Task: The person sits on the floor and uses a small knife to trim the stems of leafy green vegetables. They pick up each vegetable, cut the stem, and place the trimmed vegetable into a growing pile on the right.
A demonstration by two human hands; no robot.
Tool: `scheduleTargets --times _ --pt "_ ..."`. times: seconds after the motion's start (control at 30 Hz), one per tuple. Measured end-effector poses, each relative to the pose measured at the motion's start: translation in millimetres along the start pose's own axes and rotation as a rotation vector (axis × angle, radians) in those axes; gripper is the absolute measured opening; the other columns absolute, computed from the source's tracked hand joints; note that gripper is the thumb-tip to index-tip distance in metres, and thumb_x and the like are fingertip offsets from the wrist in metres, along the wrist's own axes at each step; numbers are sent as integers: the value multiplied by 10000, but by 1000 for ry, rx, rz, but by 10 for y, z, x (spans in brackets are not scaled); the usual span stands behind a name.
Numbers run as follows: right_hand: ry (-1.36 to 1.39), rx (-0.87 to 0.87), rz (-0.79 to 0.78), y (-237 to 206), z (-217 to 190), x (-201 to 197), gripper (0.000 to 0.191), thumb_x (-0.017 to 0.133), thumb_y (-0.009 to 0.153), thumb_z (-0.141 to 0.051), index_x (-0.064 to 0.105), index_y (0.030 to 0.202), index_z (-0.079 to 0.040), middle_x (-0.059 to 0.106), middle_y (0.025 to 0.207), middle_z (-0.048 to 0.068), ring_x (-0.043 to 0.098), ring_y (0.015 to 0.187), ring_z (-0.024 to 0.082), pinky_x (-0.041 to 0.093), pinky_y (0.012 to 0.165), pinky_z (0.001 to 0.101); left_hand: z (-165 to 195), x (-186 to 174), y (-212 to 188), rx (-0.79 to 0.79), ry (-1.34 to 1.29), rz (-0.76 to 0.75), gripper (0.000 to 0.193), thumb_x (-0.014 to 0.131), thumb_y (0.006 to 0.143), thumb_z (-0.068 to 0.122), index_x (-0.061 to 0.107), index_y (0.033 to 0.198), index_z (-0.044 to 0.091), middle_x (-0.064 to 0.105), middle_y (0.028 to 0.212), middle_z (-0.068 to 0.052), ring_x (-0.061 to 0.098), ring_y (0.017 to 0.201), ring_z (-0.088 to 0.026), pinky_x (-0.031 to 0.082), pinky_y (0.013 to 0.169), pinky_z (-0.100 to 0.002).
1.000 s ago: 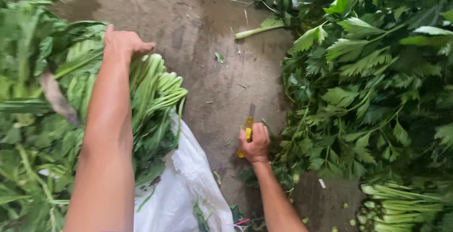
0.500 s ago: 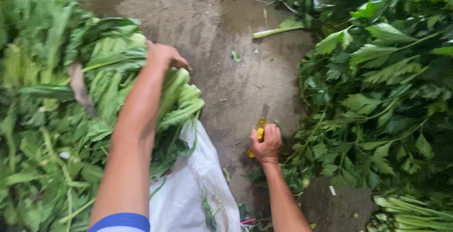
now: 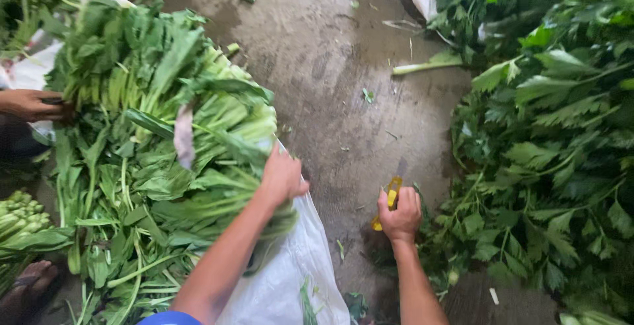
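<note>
Left hand [image 3: 282,178] closed on trimmed greens [image 3: 165,140] piled over white sack [image 3: 290,272]; right hand [image 3: 399,214] gripping yellow-handled knife [image 3: 389,201] on floor [image 3: 330,67]; large leafy heap [image 3: 548,133] at right seemingly unprocessed.

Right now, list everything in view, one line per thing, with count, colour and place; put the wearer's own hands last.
Pile of long-stemmed leafy greens: one, green with pale stems, left half.
Heap of jagged-leaf greens: one, dark green, right side.
White plastic sack: one, white, under the left pile, bottom centre.
Loose cut stalk: one, pale green, on the floor, upper right.
Wet concrete floor: one, grey-brown, centre.
Another person's hand: one, left edge, at the pile.
Yellow-handled knife: one, in the right hand.
Left hand: one, on the leafy pile.
Right hand: one, gripping the knife, centre bottom.
</note>
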State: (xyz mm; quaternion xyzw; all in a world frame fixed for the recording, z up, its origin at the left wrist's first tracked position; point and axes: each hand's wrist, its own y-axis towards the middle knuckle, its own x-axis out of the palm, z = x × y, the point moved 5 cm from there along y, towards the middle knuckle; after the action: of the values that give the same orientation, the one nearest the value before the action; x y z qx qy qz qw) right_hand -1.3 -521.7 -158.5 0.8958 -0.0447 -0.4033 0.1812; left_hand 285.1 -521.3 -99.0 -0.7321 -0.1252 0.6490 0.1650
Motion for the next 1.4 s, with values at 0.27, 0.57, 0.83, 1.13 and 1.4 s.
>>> scheduleTargets --times 0.27,0.57,0.83,1.13,1.4 --pt "22 16 -4 13 -1 9 332 757 854 -279 513 830 -57 537 863 140 548 827 382 454 716 504 -84 -289 181 54 -286 14 622 596 860 619 750 957 24 730 903 -236 678 957 -403 384 1065 -534" --pt "32 -10 -7 -17 -33 -1 347 770 863 -263 493 830 -56 520 858 144 538 830 388 446 722 504 -681 -611 1047 -106 -65 -55 358 655 827 338 798 972 43 744 1028 -221 722 946 -393 567 871 -456" --pt "44 7 -23 -29 7 -8 348 777 848 -240 492 840 -41 520 871 161 535 837 401 446 726 508 -919 -431 753 -103 679 -169 305 578 927 296 782 1134 205 725 1178 -18 672 1140 -215 473 995 -472" --pt "43 13 -31 -104 91 46 330 777 846 -223 503 844 -39 528 876 158 544 845 395 454 736 503 -1044 -56 724 -160 -130 41 285 551 967 295 751 1040 105 725 1127 -163 671 1093 -338 491 942 -460" --pt "56 3 -16 -165 165 77 319 775 853 -228 514 866 -44 531 887 150 547 852 389 457 737 499 -1119 59 299 -278 -530 50 467 455 993 448 651 1109 41 691 1225 -211 615 1190 -381 433 1094 -435"
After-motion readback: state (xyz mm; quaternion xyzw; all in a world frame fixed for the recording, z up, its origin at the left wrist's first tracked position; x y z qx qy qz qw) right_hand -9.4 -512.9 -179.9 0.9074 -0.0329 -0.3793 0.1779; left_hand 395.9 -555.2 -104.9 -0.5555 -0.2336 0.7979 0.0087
